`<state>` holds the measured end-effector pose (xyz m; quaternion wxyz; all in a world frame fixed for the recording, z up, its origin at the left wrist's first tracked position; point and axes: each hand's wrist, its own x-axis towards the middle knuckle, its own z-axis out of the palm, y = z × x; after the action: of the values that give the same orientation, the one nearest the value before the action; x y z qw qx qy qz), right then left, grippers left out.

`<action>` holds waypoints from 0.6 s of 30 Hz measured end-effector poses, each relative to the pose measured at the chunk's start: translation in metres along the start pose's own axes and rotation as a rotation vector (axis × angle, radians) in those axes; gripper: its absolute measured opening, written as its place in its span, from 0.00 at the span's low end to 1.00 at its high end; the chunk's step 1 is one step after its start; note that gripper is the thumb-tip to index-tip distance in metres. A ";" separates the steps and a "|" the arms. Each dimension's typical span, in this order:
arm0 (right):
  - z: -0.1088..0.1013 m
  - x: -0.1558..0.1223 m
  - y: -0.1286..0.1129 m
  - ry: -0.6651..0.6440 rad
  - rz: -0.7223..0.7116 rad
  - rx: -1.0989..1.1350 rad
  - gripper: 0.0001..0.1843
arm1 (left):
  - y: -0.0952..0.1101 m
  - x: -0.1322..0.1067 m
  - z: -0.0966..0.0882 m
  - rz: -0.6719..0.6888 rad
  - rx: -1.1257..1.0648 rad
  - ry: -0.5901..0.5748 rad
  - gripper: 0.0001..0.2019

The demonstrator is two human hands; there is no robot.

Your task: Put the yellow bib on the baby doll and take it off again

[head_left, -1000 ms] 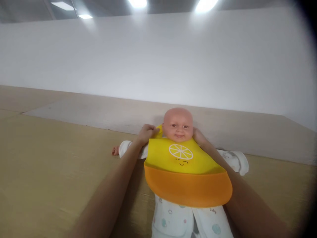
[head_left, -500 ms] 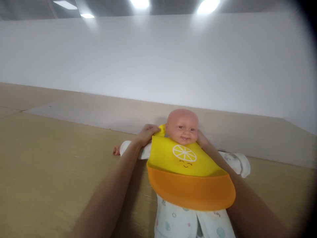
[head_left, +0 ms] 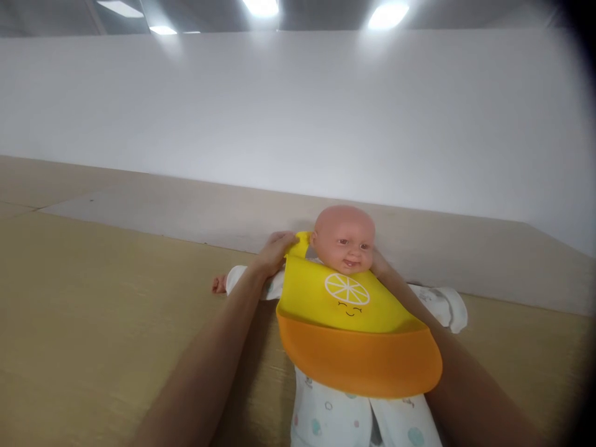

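Note:
A baby doll [head_left: 343, 233] in white patterned clothes lies on its back with its arms spread. Over its chest is a yellow bib [head_left: 307, 282] with a lemon-slice print and an orange catch pocket [head_left: 358, 357]. Beside the doll's neck, on the left of the view, my left hand [head_left: 274, 253] pinches the bib's yellow neck strap [head_left: 298, 243]. My right hand [head_left: 379, 264] reaches in at the other side of the neck. Its fingers are hidden behind the doll's head, so what they touch there cannot be seen.
The doll rests on a tan wooden surface [head_left: 116, 310]. Behind its head runs a paler grey strip [head_left: 209, 208], and beyond that rises a white wall [head_left: 279, 112]. Ceiling lights [head_left: 388, 15] shine at the top.
The doll's head has turned and tilted slightly towards the right of the view. Both hands stay at the neck, with only slight movement.

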<state>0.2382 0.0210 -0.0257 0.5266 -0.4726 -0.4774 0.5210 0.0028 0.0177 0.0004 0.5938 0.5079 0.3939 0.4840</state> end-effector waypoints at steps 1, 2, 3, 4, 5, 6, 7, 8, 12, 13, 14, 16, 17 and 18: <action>0.000 0.001 0.000 -0.011 0.008 0.000 0.14 | 0.000 0.000 0.000 0.003 0.005 -0.010 0.06; 0.000 0.002 0.000 -0.025 0.017 -0.001 0.14 | -0.001 0.001 -0.001 0.010 0.011 -0.017 0.06; 0.001 0.003 0.000 -0.040 0.025 -0.002 0.14 | -0.002 0.002 -0.001 0.020 0.014 -0.019 0.06; 0.001 0.005 0.000 -0.050 0.029 -0.001 0.14 | -0.002 0.003 -0.001 0.029 0.015 -0.016 0.07; 0.000 0.005 0.000 -0.059 0.031 0.000 0.14 | -0.003 0.004 -0.002 0.038 0.014 -0.007 0.07; 0.000 0.006 -0.001 -0.066 0.030 0.002 0.13 | -0.004 0.005 -0.002 0.044 0.014 0.002 0.07; 0.000 0.007 -0.001 -0.070 0.025 0.005 0.12 | -0.005 0.006 -0.002 0.045 0.017 0.010 0.07; 0.000 0.007 -0.001 -0.070 0.018 0.009 0.12 | -0.005 0.007 -0.001 0.044 0.025 0.015 0.08; 0.000 0.006 0.001 -0.056 -0.008 0.014 0.11 | -0.008 0.010 0.001 0.065 0.066 0.024 0.10; 0.000 0.006 0.001 -0.049 -0.015 0.011 0.10 | -0.008 0.010 0.001 0.075 0.083 0.049 0.11; 0.000 0.006 0.002 -0.042 -0.023 0.006 0.10 | -0.009 0.011 0.001 0.083 0.101 0.078 0.11; 0.001 0.006 0.002 -0.023 -0.044 -0.011 0.10 | -0.009 0.011 0.002 0.084 0.128 0.131 0.10; 0.001 0.006 0.002 -0.011 -0.057 -0.022 0.10 | -0.009 0.011 0.002 0.080 0.130 0.139 0.10; 0.001 0.006 0.002 0.009 -0.074 -0.035 0.11 | -0.009 0.011 0.001 0.076 0.121 0.136 0.10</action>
<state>0.2374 0.0270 -0.0279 0.5391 -0.4662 -0.5013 0.4907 0.0082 0.0284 -0.0077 0.5153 0.5235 0.4422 0.5147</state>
